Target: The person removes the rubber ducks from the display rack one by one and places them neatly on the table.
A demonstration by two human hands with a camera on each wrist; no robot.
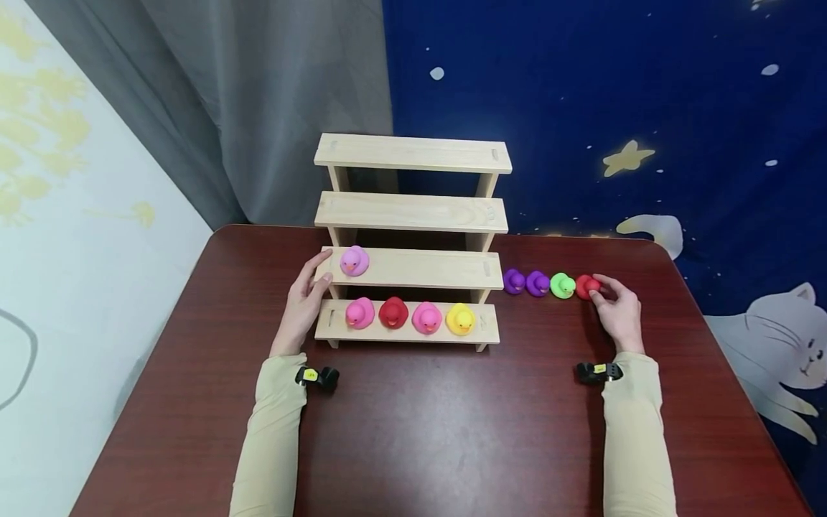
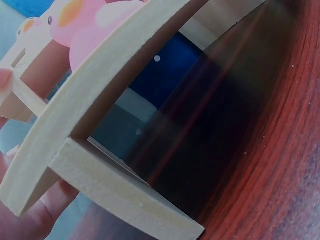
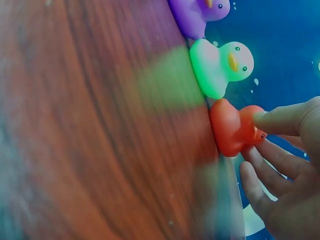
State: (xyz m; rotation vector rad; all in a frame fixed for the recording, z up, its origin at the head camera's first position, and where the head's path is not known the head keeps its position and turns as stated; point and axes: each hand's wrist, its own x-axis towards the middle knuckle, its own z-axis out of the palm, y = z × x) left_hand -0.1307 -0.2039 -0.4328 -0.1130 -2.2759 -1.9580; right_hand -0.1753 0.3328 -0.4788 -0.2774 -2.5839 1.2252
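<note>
Probably for steadiness, the left hand point(image 1: 301, 301) grips the wooden rack point(image 1: 420, 268); the right hand point(image 1: 620, 314) pinches a red rubber duck point(image 3: 227, 127) on the bench point(image 1: 413, 431).

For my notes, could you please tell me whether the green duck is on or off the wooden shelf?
Off: the green duck stands on the table, right of the wooden shelf.

rack point(image 1: 411, 211) on tbl point(image 1: 465, 424), 5 ducks point(image 1: 393, 314) on btm 2 tiers point(image 1: 426, 268), duck row point(image 1: 538, 284) to r.

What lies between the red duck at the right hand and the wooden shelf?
The head view shows a green duck nearest the red duck, then two purple ducks.
</note>
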